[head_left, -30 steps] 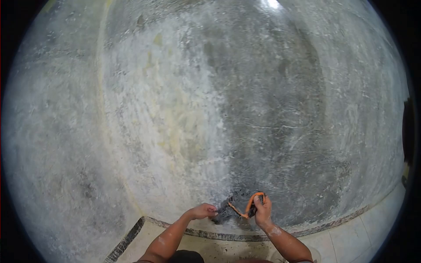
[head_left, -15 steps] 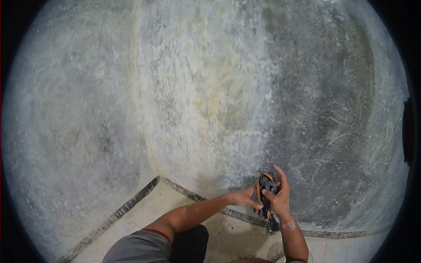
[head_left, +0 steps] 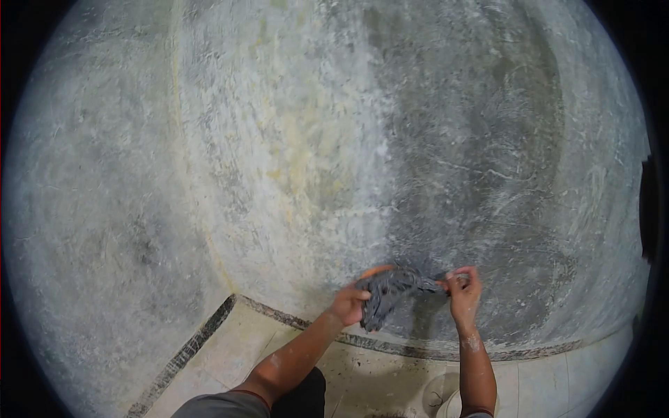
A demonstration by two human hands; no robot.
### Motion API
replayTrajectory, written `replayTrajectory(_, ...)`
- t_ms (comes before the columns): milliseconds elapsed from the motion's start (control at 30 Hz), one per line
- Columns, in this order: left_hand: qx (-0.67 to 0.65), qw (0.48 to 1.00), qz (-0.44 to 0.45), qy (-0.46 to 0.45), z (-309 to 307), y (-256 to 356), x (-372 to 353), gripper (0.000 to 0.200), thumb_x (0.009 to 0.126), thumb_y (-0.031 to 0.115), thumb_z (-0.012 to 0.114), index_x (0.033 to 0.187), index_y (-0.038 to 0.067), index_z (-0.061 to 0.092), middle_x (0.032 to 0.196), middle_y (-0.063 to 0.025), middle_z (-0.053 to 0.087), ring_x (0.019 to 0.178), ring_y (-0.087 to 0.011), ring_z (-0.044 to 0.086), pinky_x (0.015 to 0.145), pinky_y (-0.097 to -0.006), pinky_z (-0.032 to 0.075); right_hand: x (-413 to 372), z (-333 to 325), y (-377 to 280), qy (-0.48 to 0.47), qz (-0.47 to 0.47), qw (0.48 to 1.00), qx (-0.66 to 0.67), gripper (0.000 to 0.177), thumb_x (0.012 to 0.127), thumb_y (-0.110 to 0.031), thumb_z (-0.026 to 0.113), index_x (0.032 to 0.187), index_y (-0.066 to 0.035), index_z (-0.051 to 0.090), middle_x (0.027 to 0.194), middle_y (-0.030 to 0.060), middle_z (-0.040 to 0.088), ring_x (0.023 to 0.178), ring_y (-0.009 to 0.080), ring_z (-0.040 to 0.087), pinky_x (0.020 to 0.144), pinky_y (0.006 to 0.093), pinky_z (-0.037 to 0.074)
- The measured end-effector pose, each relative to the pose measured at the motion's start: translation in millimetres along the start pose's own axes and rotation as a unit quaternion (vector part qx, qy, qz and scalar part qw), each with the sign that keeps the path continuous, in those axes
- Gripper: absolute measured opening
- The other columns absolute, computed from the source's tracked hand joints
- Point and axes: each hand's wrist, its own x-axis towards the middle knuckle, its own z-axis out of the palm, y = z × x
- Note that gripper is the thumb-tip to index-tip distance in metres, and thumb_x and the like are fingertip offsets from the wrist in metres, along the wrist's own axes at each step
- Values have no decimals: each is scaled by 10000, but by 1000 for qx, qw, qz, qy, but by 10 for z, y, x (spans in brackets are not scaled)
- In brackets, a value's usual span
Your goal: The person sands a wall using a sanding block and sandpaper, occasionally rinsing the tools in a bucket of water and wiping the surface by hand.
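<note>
A crumpled, soft-looking dark grey thing with orange parts (head_left: pixel 390 289), perhaps a smeared work glove, is stretched sideways between my hands in front of the wall. My left hand (head_left: pixel 350 304) is closed on its wide, bunched end, with the thumb over the dark folds. At the other side, my right hand (head_left: pixel 465 289) pinches the tip of a narrow strip that runs out of it. Whitish smears mark both forearms. The folds hide its full shape.
A rough grey plastered wall (head_left: pixel 300 139) fills most of the view, with a corner at the left. Along its foot runs a dark strip (head_left: pixel 202 334) above pale floor tiles (head_left: pixel 543 390). A pale round container (head_left: pixel 451 405) stands low beside my right forearm.
My hands have moved apart, the left one leftward, the right one slightly right. The dark grey and orange thing has turned from upright to sideways and is stretched out. The view has shifted a little right.
</note>
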Motion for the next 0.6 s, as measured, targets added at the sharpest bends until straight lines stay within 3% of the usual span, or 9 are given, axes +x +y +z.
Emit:
replayTrajectory(67, -9, 990, 136, -28, 128, 240, 74, 605, 823, 3, 601, 1402, -8, 426, 1325, -158, 569, 1221, -299, 557, 1060, -461, 424, -16, -128, -13, -186, 154, 968, -61, 146, 860, -40, 685, 955, -44, 574, 604, -14, 578, 551, 71, 553, 488, 235, 452)
replayTrajectory(133, -5, 988, 156, -4, 450, 341, 121, 601, 831, -58, 543, 1414, -2, 406, 1347, -170, 545, 1236, -302, 546, 1083, -465, 409, -23, -245, 192, -369, 248, 886, -132, 349, 819, -127, 758, 1091, -24, 564, 815, 64, 680, 823, 155, 670, 717, 311, 523)
replayTrajectory(167, -1, 984, 174, 25, 587, 373, 140, 608, 839, -119, 486, 1425, 4, 385, 1368, -182, 520, 1251, -305, 535, 1106, -470, 394, -71, -208, 168, -367, 245, 887, -133, 349, 819, -127, 758, 1091, -24, 564, 815, 64, 680, 823, 155, 670, 717, 311, 523)
replayTrajectory(233, 40, 988, 146, -27, 738, 329, 226, 597, 848, -125, 474, 1420, 5, 361, 1383, -174, 502, 1263, -306, 523, 1111, -465, 387, -240, -48, 102, -471, 63, 870, -130, 480, 780, -148, 802, 1173, -20, 558, 1100, 104, 664, 1071, 184, 616, 906, 357, 479)
replayTrajectory(267, 81, 987, 117, -78, 802, 291, 279, 587, 857, -130, 463, 1414, 6, 338, 1398, -165, 483, 1275, -307, 512, 1116, -460, 380, -264, -35, 165, -456, 90, 882, -79, 613, 759, -157, 826, 1273, -17, 523, 1303, 109, 569, 1225, 171, 510, 1031, 380, 391)
replayTrajectory(367, 63, 990, 68, -107, 984, 174, 426, 521, 879, -111, 468, 1358, 41, 332, 1361, -154, 495, 1257, -313, 517, 1105, -445, 385, -280, -25, 422, -447, 158, 878, 63, 600, 823, -198, 780, 1320, -15, 496, 1226, 91, 622, 1126, 163, 573, 999, 374, 428)
replayTrajectory(467, 140, 983, 115, -38, 1005, 273, 628, 475, 894, -74, 496, 1309, 90, 333, 1229, -171, 548, 1000, -272, 630, 895, -422, 519, -350, 156, 309, -337, 222, 907, 122, 537, 887, -227, 715, 1325, 1, 504, 1138, 65, 661, 1045, 167, 608, 968, 355, 452)
replayTrajectory(500, 191, 968, 162, 17, 997, 356, 675, 483, 893, -66, 496, 1315, 105, 334, 1161, -170, 581, 881, -248, 660, 790, -401, 563, -361, 205, 247, -321, 213, 914, 126, 537, 887, -227, 715, 1325, 1, 504, 1138, 65, 661, 1045, 167, 608, 968, 355, 452)
replayTrajectory(600, 326, 931, 20, 160, 442, 326, 693, 407, 901, -46, 467, 1275, 103, 414, 979, -113, 647, 706, -193, 648, 583, -365, 561, -351, 231, -58, -219, 11, 974, 52, 300, 915, -268, 688, 1059, -6, 663, 887, 35, 685, 745, 153, 591, 748, 298, 492)
